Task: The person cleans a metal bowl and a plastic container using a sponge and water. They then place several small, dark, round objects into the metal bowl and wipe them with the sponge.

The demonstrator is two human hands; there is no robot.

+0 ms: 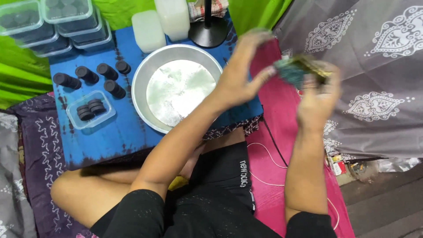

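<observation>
**Above the pink cloth, two hands work a blurred dark lump**

At the far left of the blue bench (110, 132), stacked clear lidded tubs (48, 22) hold dark contents, out of the way yet within reach. Nearer, loose black discs (90, 75) stand in short stacks beside a small clear tray (90, 110) carrying a few more, apparently grouped for sorting. In the middle sits a round metal pan (176, 86) dusted with white powder, directly in front of the seated person. Behind it stand two pale translucent blocks (161, 24) and the black round base of a stand (208, 33).

The left hand (240, 72) is raised over the bench edge, its fingers spread and curved, the thumb touching a dark greenish lump (299, 70). The right hand (319, 97) holds that lump from below, fingers closed around it, over the pink cloth (282, 132).

Motion blur hides what the lump is. The stand's top is cut off, and the tubs' contents cannot be made out.
</observation>
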